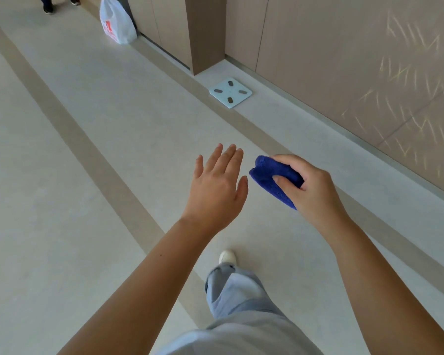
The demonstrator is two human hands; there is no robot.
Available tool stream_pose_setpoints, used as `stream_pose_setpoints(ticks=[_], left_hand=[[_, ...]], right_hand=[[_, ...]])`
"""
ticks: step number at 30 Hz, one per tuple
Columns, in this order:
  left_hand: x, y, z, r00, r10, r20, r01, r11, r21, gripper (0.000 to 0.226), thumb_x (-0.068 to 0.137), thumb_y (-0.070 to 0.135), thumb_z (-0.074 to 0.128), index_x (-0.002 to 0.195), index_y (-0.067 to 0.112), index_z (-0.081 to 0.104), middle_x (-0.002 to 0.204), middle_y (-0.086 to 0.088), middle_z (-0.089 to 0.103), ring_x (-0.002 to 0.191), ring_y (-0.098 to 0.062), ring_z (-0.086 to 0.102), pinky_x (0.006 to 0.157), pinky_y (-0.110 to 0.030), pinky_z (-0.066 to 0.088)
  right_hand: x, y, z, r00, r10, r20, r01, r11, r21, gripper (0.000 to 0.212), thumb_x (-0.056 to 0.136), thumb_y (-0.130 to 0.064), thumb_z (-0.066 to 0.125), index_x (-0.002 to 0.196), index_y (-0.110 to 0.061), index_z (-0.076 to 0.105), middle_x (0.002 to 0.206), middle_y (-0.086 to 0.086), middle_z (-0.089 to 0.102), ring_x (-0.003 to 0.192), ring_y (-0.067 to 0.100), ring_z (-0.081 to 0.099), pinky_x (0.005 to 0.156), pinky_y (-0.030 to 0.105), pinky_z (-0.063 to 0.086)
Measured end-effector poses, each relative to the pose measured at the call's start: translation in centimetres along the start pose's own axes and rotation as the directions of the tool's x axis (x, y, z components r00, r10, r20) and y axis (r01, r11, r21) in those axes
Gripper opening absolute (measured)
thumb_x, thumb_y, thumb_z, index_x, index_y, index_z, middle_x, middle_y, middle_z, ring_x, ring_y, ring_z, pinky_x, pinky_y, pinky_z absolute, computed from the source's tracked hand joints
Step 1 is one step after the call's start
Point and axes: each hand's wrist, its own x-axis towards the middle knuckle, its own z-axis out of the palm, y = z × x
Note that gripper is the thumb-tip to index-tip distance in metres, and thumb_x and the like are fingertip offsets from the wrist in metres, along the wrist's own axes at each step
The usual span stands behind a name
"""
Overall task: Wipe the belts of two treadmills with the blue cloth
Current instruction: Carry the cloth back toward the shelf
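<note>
My right hand point(308, 188) grips a folded blue cloth point(269, 179), held out in front of me above the floor. Just left of the cloth, my left hand point(217, 188) is held flat with its fingers spread and nothing in it. No treadmill is in view. I stand on a pale floor; one leg in light trousers and a white shoe point(227, 257) shows below my arms.
A white bathroom scale point(230, 92) lies on the floor by the beige wall point(344, 60). Further back a white plastic bag point(117, 24) leans against the wall. A person's feet point(48, 6) show at the top left. Tan stripes cross the floor.
</note>
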Motion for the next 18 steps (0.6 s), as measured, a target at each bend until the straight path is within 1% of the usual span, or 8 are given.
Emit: stream_pose_setpoints(ticks=[3, 7, 10, 14, 16, 18], left_hand=[[6.5, -2.7, -0.8, 1.000, -0.026, 0.001, 0.026, 1.000, 0.010, 0.050, 0.098, 0.027, 0.041, 0.143, 0.010, 0.033, 0.150, -0.006, 0.032, 0.142, -0.024, 0.018, 0.114, -0.045, 0.008], [13.7, -6.8, -1.3, 0.998, -0.058, -0.002, 0.058, 0.998, 0.020, 0.049, 0.097, 0.027, 0.041, 0.142, 0.009, 0.035, 0.148, -0.007, 0.035, 0.141, -0.025, 0.021, 0.113, -0.045, 0.009], [18.3, -10.4, -1.5, 0.997, -0.080, -0.015, 0.080, 0.997, 0.003, 0.048, 0.096, 0.027, 0.042, 0.141, 0.007, 0.037, 0.147, -0.008, 0.037, 0.140, -0.027, 0.024, 0.112, -0.045, 0.011], [24.5, -16.8, -1.9, 0.992, -0.126, -0.024, 0.126, 0.992, -0.029, 0.052, 0.092, 0.030, 0.038, 0.138, 0.006, 0.041, 0.144, -0.009, 0.041, 0.138, -0.029, 0.028, 0.110, -0.050, 0.017], [28.2, -20.7, -2.5, 0.991, -0.132, -0.024, 0.132, 0.991, -0.028, 0.051, 0.094, 0.029, 0.038, 0.139, 0.006, 0.040, 0.145, -0.009, 0.040, 0.139, -0.028, 0.026, 0.111, -0.050, 0.016], [31.9, -24.9, -3.4, 0.992, -0.129, -0.003, 0.129, 0.991, -0.018, 0.049, 0.097, 0.029, 0.039, 0.142, 0.009, 0.035, 0.148, -0.007, 0.035, 0.141, -0.025, 0.020, 0.113, -0.046, 0.010]], right_hand=[[7.0, 0.1, 0.3, 1.000, -0.010, 0.021, 0.010, 1.000, 0.001, 0.034, 0.088, -0.002, 0.058, 0.117, -0.019, 0.063, 0.104, -0.019, 0.062, 0.092, -0.007, 0.054, 0.080, 0.002, 0.037], [15.4, -0.1, 1.8, 1.000, -0.011, 0.027, 0.011, 1.000, 0.013, 0.034, 0.087, -0.001, 0.058, 0.116, -0.018, 0.063, 0.103, -0.017, 0.063, 0.095, -0.001, 0.056, 0.081, 0.004, 0.039], [21.1, -0.3, 3.7, 0.999, -0.008, 0.053, 0.007, 1.000, 0.010, 0.035, 0.087, -0.002, 0.058, 0.117, -0.019, 0.063, 0.108, -0.014, 0.064, 0.098, 0.001, 0.056, 0.084, 0.006, 0.040], [29.5, -1.2, 7.4, 0.997, -0.011, 0.072, 0.011, 1.000, -0.001, 0.034, 0.087, -0.002, 0.059, 0.117, -0.018, 0.063, 0.107, -0.015, 0.063, 0.098, -0.001, 0.055, 0.083, 0.004, 0.038], [34.3, -2.0, 9.8, 0.997, -0.014, 0.074, 0.015, 1.000, -0.010, 0.034, 0.087, -0.002, 0.059, 0.117, -0.017, 0.063, 0.105, -0.016, 0.063, 0.097, -0.002, 0.055, 0.082, 0.004, 0.038], [39.3, -3.3, 12.4, 0.997, -0.030, 0.077, 0.031, 0.999, -0.021, 0.034, 0.087, -0.002, 0.059, 0.117, -0.017, 0.063, 0.105, -0.015, 0.064, 0.096, -0.001, 0.055, 0.082, 0.003, 0.038]])
